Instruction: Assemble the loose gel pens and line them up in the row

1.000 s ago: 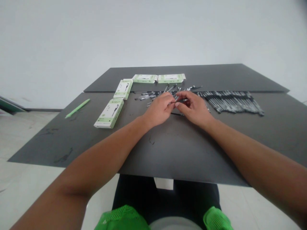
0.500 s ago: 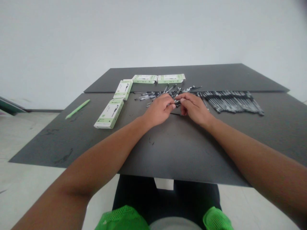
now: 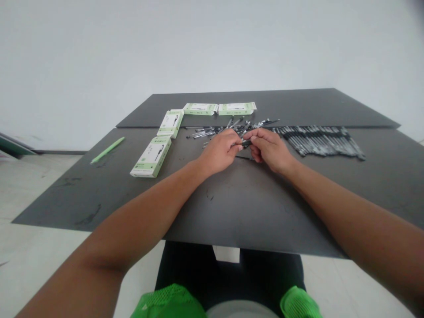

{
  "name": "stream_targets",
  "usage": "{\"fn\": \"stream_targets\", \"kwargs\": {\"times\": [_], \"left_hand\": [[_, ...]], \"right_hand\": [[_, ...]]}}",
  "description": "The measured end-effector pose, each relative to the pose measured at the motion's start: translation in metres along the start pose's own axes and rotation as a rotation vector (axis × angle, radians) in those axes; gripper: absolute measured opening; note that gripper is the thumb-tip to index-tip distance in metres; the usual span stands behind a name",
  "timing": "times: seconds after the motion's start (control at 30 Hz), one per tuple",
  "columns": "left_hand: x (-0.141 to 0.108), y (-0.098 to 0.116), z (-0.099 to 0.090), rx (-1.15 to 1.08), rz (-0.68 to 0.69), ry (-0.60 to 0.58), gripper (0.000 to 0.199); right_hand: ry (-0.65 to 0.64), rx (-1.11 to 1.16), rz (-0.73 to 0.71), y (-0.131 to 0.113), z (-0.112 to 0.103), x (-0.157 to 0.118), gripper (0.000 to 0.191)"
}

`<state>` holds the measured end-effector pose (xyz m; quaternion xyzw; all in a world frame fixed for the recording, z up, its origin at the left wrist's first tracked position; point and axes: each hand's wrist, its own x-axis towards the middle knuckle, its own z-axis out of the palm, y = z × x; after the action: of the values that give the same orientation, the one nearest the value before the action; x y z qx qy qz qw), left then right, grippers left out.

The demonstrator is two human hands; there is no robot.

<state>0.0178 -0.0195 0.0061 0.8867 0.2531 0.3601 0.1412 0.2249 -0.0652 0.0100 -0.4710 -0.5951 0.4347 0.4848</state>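
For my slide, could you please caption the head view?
Both hands hold a dark object near scattered pens and a pen row.

On my feed, soft, even light washes the plain pale-grey wall [image 3: 212,48] and leaves a dull sheen on the flat dark-grey tabletop [image 3: 225,214]. I see faint shadow beneath the bare right forearm [image 3: 351,216], softly blurred slender black-and-clear pens [image 3: 324,141], and a darkened upper-right corner.

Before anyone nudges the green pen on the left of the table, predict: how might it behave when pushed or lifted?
The green pen looks slim, so it is probably light. Its straight body suggests stiffness. Its rounded-looking shape could let it roll across the table.
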Motion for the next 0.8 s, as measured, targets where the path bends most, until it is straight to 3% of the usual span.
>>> {"fn": "stream_targets", "kwargs": {"times": [0.47, 0.67, 0.8], "left_hand": [[0.0, -0.0011, 0.0008, 0.001, 0.017, 0.021, 0.009], [0.0003, 0.0057, 0.0021, -0.013, -0.041, 0.061, 0.011], [0.0, 0.0081, 0.0019, -0.03, -0.05, 0.085, 0.013]], "right_hand": [[0.007, 0.16, 0.065, 0.0006, 0.0015, -0.0001, 0.019], [0.034, 0.334, 0.02, -0.0064, 0.0047, -0.0024, 0.033], [-0.025, 0.371, -0.025, -0.0089, 0.0074, -0.0049, 0.039]]}}
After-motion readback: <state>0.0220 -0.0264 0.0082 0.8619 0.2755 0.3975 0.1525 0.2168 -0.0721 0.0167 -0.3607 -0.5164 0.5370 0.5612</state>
